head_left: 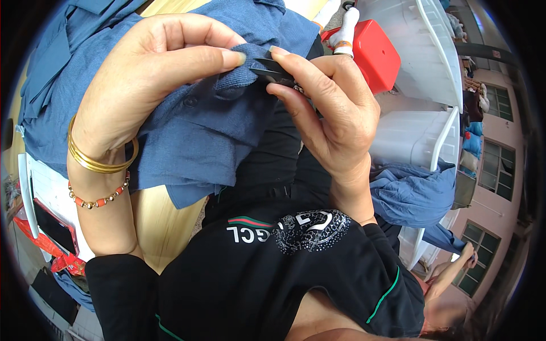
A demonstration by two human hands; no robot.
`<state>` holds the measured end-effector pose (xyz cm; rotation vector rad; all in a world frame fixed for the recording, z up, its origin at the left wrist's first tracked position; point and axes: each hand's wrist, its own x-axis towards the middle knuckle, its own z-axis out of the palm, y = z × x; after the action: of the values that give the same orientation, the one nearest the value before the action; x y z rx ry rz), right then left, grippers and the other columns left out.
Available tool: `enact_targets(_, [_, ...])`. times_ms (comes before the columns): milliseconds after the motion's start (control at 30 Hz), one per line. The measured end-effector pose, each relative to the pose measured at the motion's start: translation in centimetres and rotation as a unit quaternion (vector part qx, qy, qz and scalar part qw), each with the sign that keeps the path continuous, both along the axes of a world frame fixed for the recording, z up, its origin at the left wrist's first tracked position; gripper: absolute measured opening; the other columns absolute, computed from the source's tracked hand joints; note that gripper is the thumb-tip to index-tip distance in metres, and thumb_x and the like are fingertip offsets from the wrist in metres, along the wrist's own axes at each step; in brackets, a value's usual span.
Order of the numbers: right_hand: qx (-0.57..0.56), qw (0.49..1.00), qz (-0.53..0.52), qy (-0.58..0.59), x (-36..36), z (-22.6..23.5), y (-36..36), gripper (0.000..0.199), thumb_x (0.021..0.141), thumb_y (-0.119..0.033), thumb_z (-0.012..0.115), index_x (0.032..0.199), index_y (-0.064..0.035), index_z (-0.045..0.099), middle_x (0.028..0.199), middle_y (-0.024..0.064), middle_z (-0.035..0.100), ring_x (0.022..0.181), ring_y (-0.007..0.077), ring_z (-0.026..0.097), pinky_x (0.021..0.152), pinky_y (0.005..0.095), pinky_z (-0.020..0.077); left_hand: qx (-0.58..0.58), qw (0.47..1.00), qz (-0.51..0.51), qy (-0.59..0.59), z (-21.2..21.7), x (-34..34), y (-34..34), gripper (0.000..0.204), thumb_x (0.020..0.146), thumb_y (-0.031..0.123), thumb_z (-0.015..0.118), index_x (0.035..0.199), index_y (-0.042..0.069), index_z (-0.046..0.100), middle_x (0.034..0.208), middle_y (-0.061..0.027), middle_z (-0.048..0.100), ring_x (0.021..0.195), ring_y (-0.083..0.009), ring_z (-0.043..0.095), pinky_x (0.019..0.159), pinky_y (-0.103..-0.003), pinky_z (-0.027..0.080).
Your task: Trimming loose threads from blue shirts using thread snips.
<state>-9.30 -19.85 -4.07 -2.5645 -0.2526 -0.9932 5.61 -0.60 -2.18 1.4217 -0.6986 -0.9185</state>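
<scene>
My left hand (148, 71) pinches a folded edge of a blue ribbed garment (210, 136) between thumb and fingers. Closed around small black thread snips (272, 71), my right hand (338, 111) keeps their pointed blades parted, right at the pinched edge. I cannot make out any thread between the blades. A dark round button (189, 101) shows on the garment just below my left fingers. The rest of the cloth hangs over my lap and spreads across a pale wooden table (152, 238).
To the right stand a red plastic stool or bin (380, 57) and large translucent tubs (412, 133); blue cloth (415, 193) drapes over one. A red-edged tablet or phone (55, 227) lies at left. Another person's arm (452, 278) reaches in at lower right, holding blue fabric.
</scene>
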Motion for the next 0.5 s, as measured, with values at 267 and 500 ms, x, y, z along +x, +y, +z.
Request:
enact_targets(267, [-0.001,1.0,-0.006,-0.017,0.14,-0.25,0.25,0.039,0.071,-0.015,0.085,0.109,-0.0146,0.076,0.079,-0.0006,0.06,0.066,0.0166,0.059,0.056,0.0288,0.0489,-0.004,1.0,-0.009,0.019,-0.1,0.21,0.2,0.02,0.094,0.007,0.067,0.111,-0.002,0.07,0.096,0.0001,0.071,0.086,-0.0017,0.062,0.079,-0.016,0.047])
enact_targets(500, [-0.023,0.999,-0.011,-0.033,0.28,-0.47,0.24,0.038,0.071,-0.016,0.085,0.108,-0.0152,0.076,0.079,-0.0013,0.06,0.065,0.0161,0.058,0.055,0.0285,0.0481,0.0,1.0,0.003,0.012,-0.04,-0.03,0.06,0.019,0.094,0.007,0.067,0.11,-0.002,0.07,0.095,0.0008,0.07,0.085,-0.0014,0.061,0.077,-0.016,0.046])
